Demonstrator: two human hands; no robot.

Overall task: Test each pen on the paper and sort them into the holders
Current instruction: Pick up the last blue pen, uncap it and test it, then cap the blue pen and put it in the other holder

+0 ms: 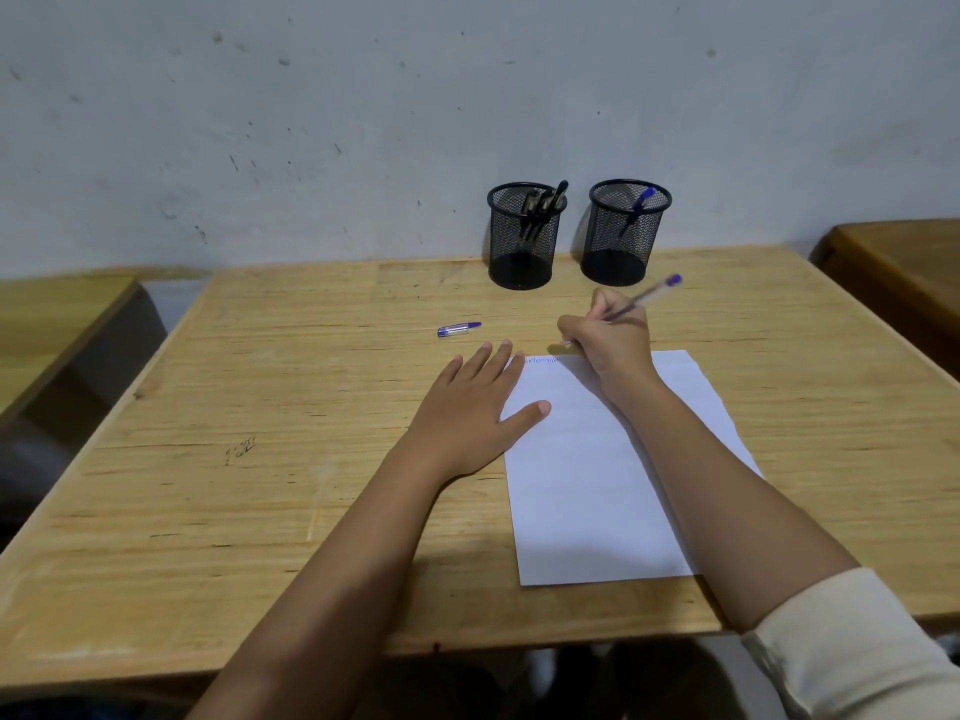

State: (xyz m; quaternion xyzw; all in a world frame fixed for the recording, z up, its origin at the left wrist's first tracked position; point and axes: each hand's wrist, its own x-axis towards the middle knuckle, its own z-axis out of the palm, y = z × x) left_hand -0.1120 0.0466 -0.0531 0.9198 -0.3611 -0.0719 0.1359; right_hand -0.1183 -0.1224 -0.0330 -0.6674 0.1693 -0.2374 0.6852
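Scuffed grey wall [311,96] behind scratched wooden desk [260,407].

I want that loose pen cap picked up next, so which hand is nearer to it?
Left. The left hand lies flat with its fingertips just short of the pen cap. The right hand is off to the cap's right, holding the pen at the paper.

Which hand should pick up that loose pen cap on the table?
Probably the left hand: it's empty, flat beside the cap. The right hand holds the pen.
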